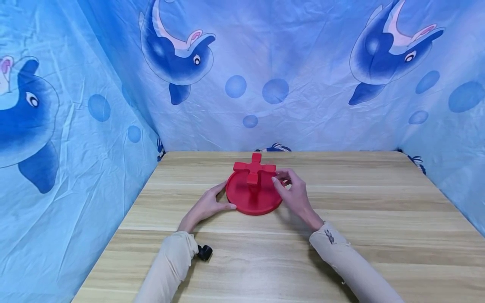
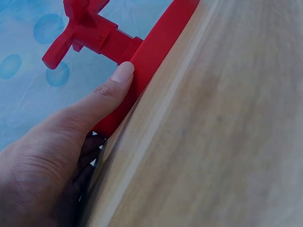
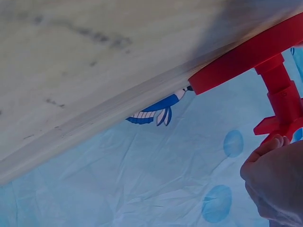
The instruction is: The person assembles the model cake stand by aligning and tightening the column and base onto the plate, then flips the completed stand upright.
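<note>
A red stand stands upright on the table, with a wide round base [image 1: 238, 195], a short post [image 2: 102, 40] and a cross-shaped top [image 1: 254, 167] of several arms. My left hand [image 1: 206, 206] holds the base at its left side: the thumb presses the near rim, and the other fingers reach round the left edge, partly hidden. On the opposite side, my right hand [image 1: 296, 195] pinches the end of the cross's right arm between thumb and fingers. In the right wrist view its curled fingers cover that arm's tip.
The wooden table [image 1: 379, 235] reaches out on both sides of the stand. Behind it and at the sides hangs a blue cloth [image 1: 303, 122] printed with dolphins and bubbles. A small black device [image 1: 205, 253] sits at my left wrist.
</note>
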A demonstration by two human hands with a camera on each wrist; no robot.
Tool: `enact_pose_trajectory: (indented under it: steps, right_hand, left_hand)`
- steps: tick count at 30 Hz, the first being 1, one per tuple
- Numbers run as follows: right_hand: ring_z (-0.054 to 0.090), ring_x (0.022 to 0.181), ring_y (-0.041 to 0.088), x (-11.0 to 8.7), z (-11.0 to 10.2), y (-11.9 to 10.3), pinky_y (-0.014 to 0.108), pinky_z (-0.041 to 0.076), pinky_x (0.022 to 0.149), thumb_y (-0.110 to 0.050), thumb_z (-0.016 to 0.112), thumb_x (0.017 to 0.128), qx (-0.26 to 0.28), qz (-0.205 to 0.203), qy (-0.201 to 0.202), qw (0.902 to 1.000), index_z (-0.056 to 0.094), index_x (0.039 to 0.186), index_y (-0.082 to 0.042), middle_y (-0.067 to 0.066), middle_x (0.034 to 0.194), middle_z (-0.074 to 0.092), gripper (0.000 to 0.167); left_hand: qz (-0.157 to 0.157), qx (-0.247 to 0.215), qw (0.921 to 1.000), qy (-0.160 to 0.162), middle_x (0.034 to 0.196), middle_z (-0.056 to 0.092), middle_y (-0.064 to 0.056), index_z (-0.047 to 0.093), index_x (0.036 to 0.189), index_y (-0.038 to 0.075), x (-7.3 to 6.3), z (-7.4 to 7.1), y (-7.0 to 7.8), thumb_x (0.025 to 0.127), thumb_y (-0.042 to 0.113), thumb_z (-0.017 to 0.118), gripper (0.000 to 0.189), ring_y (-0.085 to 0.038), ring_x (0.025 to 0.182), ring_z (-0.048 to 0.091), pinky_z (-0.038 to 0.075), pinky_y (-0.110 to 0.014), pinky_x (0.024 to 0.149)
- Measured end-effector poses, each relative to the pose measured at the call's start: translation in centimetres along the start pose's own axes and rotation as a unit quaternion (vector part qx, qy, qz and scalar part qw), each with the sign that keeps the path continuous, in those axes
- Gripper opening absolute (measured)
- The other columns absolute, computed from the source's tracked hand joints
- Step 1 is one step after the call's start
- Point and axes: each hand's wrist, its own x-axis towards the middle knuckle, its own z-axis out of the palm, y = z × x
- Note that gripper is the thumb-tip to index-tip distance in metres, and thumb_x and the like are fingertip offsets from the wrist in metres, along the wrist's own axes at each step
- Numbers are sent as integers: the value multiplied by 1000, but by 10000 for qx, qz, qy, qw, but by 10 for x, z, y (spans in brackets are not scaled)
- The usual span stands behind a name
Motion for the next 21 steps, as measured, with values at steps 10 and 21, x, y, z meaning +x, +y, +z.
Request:
enact_pose_trajectory:
  steps: [10, 21]
  right_hand:
    - [64, 110, 35, 11, 0, 7, 55, 56, 91, -9, 72, 98, -43, 501, -354, 9981, 54, 142, 4, 20, 122, 67, 49]
    - [57, 125, 38, 12, 1, 14, 57, 52, 99, -6, 63, 104, -13, 347, -913, 9952, 41, 155, 4, 23, 142, 57, 57]
  left_hand:
    - [-16, -10, 10000, -10, 161, 40, 6, 34, 164, 22, 0, -1, 1, 80, 59, 85, 104, -19, 148, 35, 35, -48, 118]
    - [-32, 45, 10000, -12, 161, 40, 4, 34, 164, 21, 0, 1, 0, 80, 58, 85, 104, -20, 149, 34, 34, -49, 119]
